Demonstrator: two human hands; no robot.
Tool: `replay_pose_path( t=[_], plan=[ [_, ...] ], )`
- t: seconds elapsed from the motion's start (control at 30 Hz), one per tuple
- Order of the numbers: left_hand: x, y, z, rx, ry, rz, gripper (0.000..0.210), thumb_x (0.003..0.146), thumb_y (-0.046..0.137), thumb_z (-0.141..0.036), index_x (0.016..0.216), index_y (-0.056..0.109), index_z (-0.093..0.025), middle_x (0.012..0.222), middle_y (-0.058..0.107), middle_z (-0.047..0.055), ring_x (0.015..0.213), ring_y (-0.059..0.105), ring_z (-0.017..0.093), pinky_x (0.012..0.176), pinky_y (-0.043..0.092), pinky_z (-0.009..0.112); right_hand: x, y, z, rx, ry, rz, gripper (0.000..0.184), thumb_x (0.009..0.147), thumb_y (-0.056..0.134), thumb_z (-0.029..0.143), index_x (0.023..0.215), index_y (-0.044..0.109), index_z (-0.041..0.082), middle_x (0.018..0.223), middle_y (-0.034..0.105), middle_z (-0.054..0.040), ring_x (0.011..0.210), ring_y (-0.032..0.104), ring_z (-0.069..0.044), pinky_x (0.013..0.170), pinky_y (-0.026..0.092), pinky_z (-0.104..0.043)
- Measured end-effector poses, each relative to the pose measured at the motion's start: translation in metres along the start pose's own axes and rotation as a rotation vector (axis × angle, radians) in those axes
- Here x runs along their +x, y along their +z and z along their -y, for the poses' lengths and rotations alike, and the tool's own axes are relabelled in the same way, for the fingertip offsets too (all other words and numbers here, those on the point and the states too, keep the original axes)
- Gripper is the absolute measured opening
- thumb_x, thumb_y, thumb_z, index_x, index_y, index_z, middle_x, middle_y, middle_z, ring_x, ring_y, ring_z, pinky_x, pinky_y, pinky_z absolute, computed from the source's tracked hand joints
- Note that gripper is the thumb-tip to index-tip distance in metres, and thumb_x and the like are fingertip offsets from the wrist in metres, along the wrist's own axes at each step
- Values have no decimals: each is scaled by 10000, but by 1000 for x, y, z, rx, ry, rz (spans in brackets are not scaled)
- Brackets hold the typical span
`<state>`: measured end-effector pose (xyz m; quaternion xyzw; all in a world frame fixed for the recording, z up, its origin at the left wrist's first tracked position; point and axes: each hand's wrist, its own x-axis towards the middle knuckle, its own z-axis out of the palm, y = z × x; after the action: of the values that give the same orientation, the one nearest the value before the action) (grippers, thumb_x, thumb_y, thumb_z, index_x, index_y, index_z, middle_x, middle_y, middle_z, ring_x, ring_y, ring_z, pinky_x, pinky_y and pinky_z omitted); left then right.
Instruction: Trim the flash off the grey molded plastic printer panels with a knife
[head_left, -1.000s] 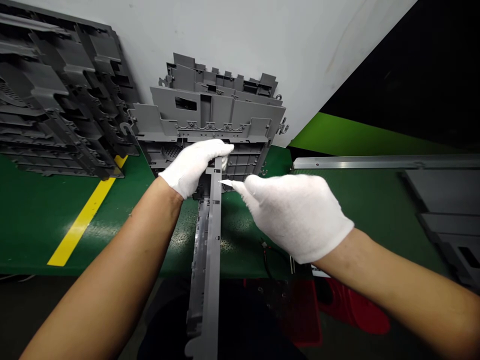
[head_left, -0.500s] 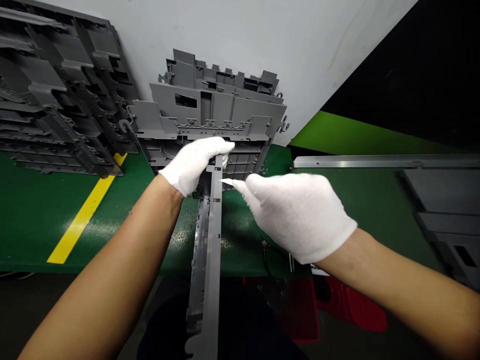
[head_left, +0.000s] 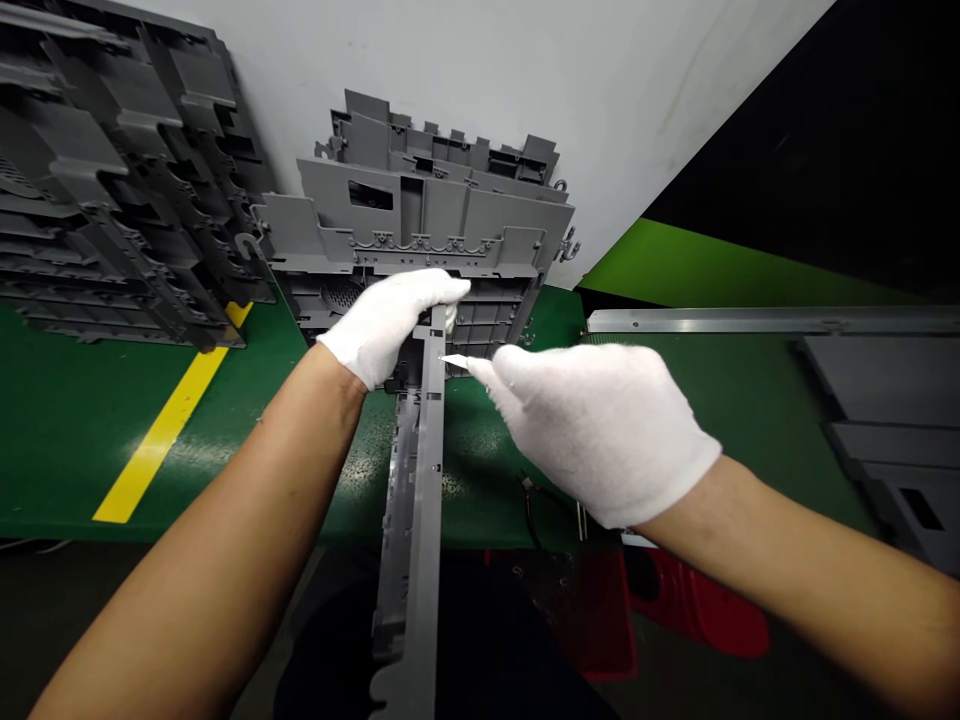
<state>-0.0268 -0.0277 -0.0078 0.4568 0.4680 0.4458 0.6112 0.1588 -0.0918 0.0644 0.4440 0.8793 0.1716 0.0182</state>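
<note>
- Stacked panels [head_left: 450, 205] sit slightly higher in view than a second ago; blade [head_left: 455, 361] still meets the gray part's [head_left: 429, 510] edge
- Left hand [head_left: 397, 315]: fingers clamped on the gray part's far end; right hand [head_left: 600, 430]: fingers clamped on the blade
- Red bin [head_left: 611, 625] below desk [head_left: 60, 430] level, contents unclear
- Gray part juts past the desk's front edge

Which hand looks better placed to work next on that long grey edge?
Probably the right hand: it holds a small pointed blade, its tip at the edge of the grey part. The left hand seems busy gripping that part's far end.
</note>
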Motion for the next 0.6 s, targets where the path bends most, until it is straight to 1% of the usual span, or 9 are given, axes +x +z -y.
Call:
replay_pose_path(
  t=[0.17,0.3,0.4,0.6],
  plan=[
    [0,2,0,21,27,-34,267,854,643,-376,687,537,-196,690,529,9,579,500,126,506,416,263,0,0,0,7,11,14,488,1030,368,456,757,676,194,468,528,-19,453,485,-160,512,265,-268],
    [0,1,-1,10,6,-19,269,856,641,-385,695,538,-195,698,537,11,573,499,124,507,425,265,0,0,0,28,20,39,486,1030,367,453,761,678,195,482,544,-25,468,498,-169,521,282,-270],
    [0,0,-1,-3,-15,-4,271,849,652,-393,704,539,-195,711,548,14,579,498,125,500,420,260,0,-1,0,37,18,33,484,1030,369,443,748,675,195,485,545,-26,464,496,-169,522,284,-271],
    [0,0,-1,24,-13,-16,272,856,637,-405,710,537,-197,711,550,18,559,487,125,482,386,261,-1,0,0,55,18,34,488,1033,361,435,758,688,198,492,556,-28,472,506,-173,535,299,-270]
  ],
)
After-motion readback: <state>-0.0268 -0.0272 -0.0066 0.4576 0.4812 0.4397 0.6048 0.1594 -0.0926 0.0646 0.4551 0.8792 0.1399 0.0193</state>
